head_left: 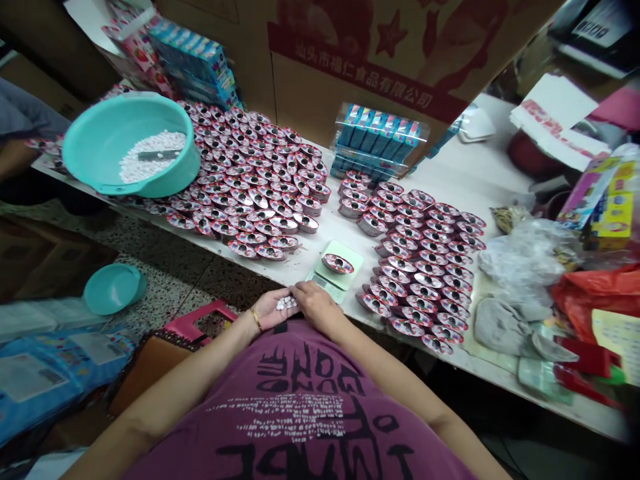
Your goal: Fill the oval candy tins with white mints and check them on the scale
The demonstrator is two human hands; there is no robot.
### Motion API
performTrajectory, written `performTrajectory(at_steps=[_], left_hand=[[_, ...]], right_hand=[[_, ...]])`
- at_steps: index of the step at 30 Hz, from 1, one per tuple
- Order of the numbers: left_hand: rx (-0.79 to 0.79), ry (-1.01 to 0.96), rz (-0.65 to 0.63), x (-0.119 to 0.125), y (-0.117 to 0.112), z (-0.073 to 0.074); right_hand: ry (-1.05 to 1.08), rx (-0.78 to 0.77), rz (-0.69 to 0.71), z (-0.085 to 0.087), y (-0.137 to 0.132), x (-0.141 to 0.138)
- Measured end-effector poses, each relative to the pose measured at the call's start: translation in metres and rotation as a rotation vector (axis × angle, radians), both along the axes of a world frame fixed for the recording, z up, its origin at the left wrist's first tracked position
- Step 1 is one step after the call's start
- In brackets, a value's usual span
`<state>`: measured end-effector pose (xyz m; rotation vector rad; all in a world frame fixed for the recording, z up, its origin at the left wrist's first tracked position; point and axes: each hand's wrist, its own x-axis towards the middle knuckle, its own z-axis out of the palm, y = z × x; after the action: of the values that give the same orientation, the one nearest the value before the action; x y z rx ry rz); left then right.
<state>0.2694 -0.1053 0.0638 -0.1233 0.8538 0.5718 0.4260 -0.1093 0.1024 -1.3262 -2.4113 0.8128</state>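
Observation:
My left hand [270, 310] is cupped palm up, holding a small heap of white candies [287, 303]. My right hand [315, 305] lies over its edge, with fingertips beside the heap. Just beyond them, a green digital scale [336, 273] carries one open oval tin [337, 264]. Several red-rimmed oval tins [250, 193] stand in dense rows left of the scale, and more [420, 267] fill the right. A teal basin [100, 143] at the far left holds white candies and a dark scoop [159, 155].
A long white table edge [210, 248] runs in front of the tins. Wrapped blue boxes [375, 140] stand before a large printed carton [360, 73]. Plastic bags [523, 257] lie at the right. A teal bowl [113, 289] sits on the floor, and another person's arm [25, 113] shows at left.

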Motion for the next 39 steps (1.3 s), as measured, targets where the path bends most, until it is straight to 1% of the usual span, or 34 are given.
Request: performTrajectory(at_steps=[2, 4, 6, 9, 11, 12, 16, 18, 19, 21, 23, 27, 28, 30, 33, 35, 37, 39], left_hand=[[-0.015, 0.020, -0.021, -0.002, -0.001, -0.002], [-0.010, 0.022, -0.040, -0.005, -0.003, -0.002], [-0.001, 0.024, -0.038, -0.008, -0.003, -0.002], [0.014, 0.022, -0.006, -0.012, -0.004, -0.002], [0.017, 0.018, -0.002, -0.015, -0.004, -0.004], [0.014, 0.015, -0.008, -0.016, -0.005, -0.004], [-0.012, 0.021, -0.024, -0.017, -0.005, -0.006], [-0.018, 0.027, -0.025, -0.015, -0.005, -0.005], [-0.021, 0.028, -0.029, -0.015, -0.004, -0.004], [-0.022, 0.026, -0.033, -0.013, -0.004, -0.003], [-0.019, 0.024, -0.032, -0.013, -0.003, -0.003], [-0.026, 0.037, -0.006, -0.016, -0.003, -0.004], [-0.029, 0.044, 0.006, -0.017, -0.003, -0.004], [-0.039, 0.062, 0.025, -0.019, -0.003, -0.005], [-0.056, 0.096, 0.038, -0.023, -0.005, -0.005], [-0.067, 0.114, 0.049, -0.026, -0.006, -0.005], [-0.071, 0.123, 0.071, -0.030, -0.007, -0.005], [-0.073, 0.135, 0.108, -0.035, -0.007, -0.004]], right_hand=[[-0.122, 0.012, 0.073, 0.003, -0.003, -0.011], [-0.172, 0.017, 0.113, 0.003, -0.002, -0.015], [-0.152, 0.024, 0.140, 0.001, -0.002, -0.015], [0.005, 0.024, 0.126, -0.006, -0.004, -0.011], [0.137, 0.009, 0.046, -0.013, -0.006, 0.000], [0.190, 0.009, -0.026, -0.016, -0.006, 0.009], [0.294, 0.072, -0.407, -0.026, 0.004, 0.053], [0.297, 0.093, -0.529, -0.028, 0.014, 0.070], [0.289, 0.094, -0.555, -0.029, 0.019, 0.076], [0.257, 0.091, -0.566, -0.030, 0.028, 0.084], [0.216, 0.115, -0.592, -0.032, 0.032, 0.090], [0.162, 0.188, -0.737, -0.039, 0.026, 0.107], [0.151, 0.189, -0.751, -0.041, 0.023, 0.111], [0.121, 0.177, -0.714, -0.045, 0.019, 0.113], [0.021, 0.140, -0.536, -0.048, 0.019, 0.101], [-0.077, 0.103, -0.460, -0.049, 0.024, 0.089], [-0.137, 0.070, -0.447, -0.050, 0.034, 0.082], [-0.134, 0.073, -0.468, -0.049, 0.050, 0.082]])
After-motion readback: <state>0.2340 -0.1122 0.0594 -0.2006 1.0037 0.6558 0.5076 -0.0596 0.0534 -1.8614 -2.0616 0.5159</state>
